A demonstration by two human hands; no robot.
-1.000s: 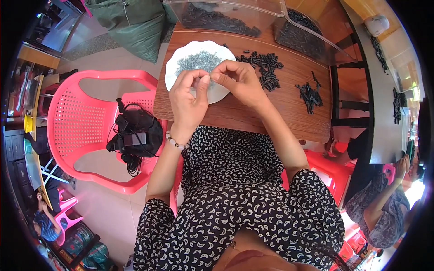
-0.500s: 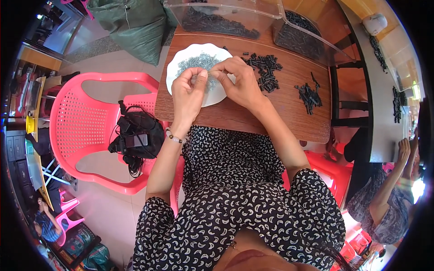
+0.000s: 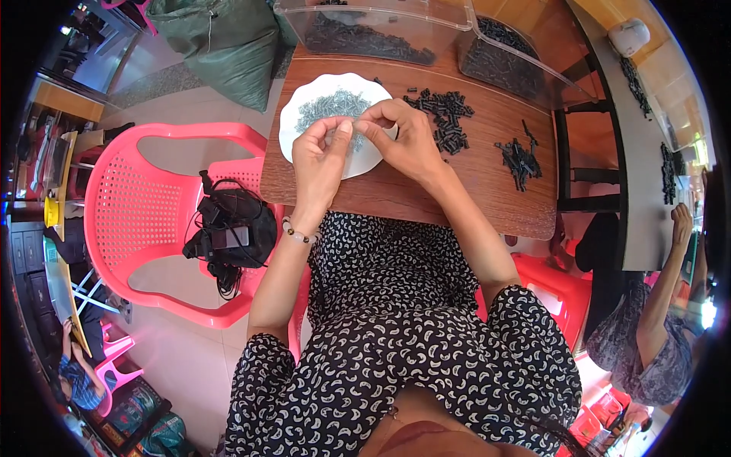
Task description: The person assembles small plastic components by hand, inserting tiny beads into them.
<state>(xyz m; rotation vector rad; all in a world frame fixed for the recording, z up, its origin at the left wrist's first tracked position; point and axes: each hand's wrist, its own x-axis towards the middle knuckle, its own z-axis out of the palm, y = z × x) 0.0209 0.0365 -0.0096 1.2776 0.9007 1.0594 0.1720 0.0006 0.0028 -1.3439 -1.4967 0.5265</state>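
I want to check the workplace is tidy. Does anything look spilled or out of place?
Nothing looks spilled or damaged. The small grey screws sit inside the white plate, and the black parts lie in two loose heaps on the wooden table, apart from the plate.

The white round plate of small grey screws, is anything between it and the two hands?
Nothing visible: the left hand and right hand hover directly over the white round plate, fingertips pinched together above its small grey screws.

Brown wooden table (image 3: 457, 190), white plate (image 3: 301, 114) of small grey screws on its left part, two heaps of black parts (image 3: 445, 118) at right, clear plastic bins (image 3: 381, 27) along far edge
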